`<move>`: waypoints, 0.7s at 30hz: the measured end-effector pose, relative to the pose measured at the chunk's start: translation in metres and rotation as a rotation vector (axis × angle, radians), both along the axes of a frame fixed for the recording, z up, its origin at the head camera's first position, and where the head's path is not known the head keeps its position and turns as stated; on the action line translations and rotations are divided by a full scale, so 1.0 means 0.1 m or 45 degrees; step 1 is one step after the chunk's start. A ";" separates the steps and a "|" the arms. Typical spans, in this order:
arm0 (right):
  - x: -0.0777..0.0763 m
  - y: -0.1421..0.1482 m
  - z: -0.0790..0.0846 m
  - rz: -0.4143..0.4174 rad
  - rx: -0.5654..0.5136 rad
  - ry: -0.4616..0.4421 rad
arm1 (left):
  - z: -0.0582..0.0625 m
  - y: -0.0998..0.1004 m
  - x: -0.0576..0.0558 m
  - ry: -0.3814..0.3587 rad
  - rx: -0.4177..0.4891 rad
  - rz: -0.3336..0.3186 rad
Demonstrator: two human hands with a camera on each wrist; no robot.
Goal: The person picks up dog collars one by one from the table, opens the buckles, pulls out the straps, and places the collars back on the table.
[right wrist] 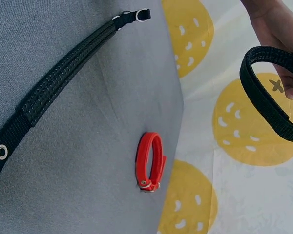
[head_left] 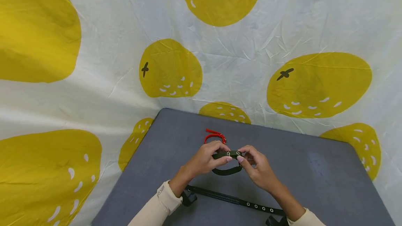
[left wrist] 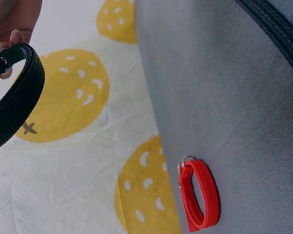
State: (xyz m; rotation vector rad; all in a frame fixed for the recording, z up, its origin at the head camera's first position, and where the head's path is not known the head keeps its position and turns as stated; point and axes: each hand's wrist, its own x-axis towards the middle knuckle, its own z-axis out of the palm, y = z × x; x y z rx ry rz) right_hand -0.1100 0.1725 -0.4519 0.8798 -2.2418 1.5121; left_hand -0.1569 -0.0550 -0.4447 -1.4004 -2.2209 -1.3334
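Observation:
Both hands hold a dark green collar (head_left: 227,171) in the air over the table, its band curved into a loop. My left hand (head_left: 210,158) pinches it between thumb and fingers beside the metal buckle. On the other side, the thumb and fingers of my right hand (head_left: 258,169) pinch the strap near a metal eyelet. The left wrist view shows the textured outside of this collar (left wrist: 27,100). In the right wrist view its loop (right wrist: 263,105) stands against the curtain, partly cut off by the frame edge.
A red collar (right wrist: 142,158), closed into a ring, stands on the grey table (head_left: 314,184) beyond the hands. Nearer the person, a long black collar (head_left: 220,195) with several eyelets lies stretched out under the forearms. A white curtain (head_left: 232,62) with yellow fruit borders the table.

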 end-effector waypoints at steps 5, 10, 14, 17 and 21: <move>0.01 0.00 0.00 -0.003 -0.005 -0.020 | 0.00 0.00 0.00 -0.017 0.002 0.001; 0.01 -0.02 0.00 0.017 -0.039 -0.012 | 0.00 -0.01 0.00 -0.035 0.008 -0.002; -0.01 -0.02 -0.04 0.035 -0.069 0.032 | 0.00 -0.01 0.00 -0.048 0.013 0.001; -0.01 -0.03 -0.04 0.058 -0.092 0.049 | -0.01 -0.01 0.00 -0.058 0.017 0.001; 0.00 -0.04 -0.03 0.068 -0.111 0.015 | -0.01 -0.01 0.01 -0.108 0.027 0.000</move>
